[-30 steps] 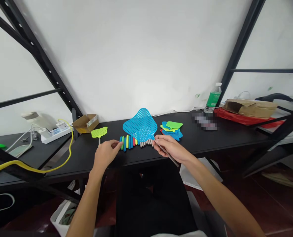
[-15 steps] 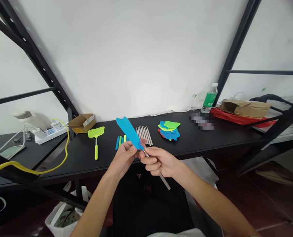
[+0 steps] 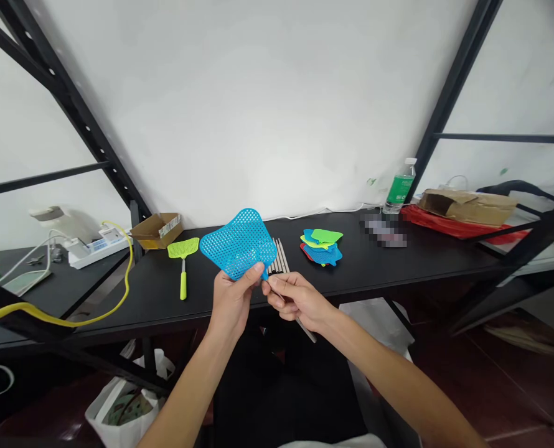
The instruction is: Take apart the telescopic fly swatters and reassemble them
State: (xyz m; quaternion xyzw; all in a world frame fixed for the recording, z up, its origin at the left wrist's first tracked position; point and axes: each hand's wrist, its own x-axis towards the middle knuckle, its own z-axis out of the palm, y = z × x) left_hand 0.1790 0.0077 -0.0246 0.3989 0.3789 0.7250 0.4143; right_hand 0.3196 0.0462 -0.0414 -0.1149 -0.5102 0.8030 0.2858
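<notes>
A blue perforated fly swatter head [image 3: 240, 242] faces me above the table's front edge. My left hand [image 3: 234, 295] grips its lower edge, thumb on the front. My right hand [image 3: 298, 300] is closed around a thin metal rod [image 3: 307, 331] where it meets the swatter's neck; the rod's lower end sticks out below the fingers. Behind the hands lie several metal rods [image 3: 281, 256], partly hidden by the blue head. To the right rests a pile of swatter heads [image 3: 322, 246] in blue, green, yellow and red. A yellow-green fly swatter [image 3: 183, 267] lies at left.
On the black table [image 3: 361, 274] stand a small cardboard box [image 3: 158, 231] at left and a water bottle [image 3: 399, 186] at back right. A yellow cable [image 3: 126, 274] loops near a power strip [image 3: 99, 247]. Black shelf posts rise on both sides.
The blue swatter head has turned from nearly edge-on to its broad face towards me. My left hand has shifted to its lower edge, and the right still holds the rod.
</notes>
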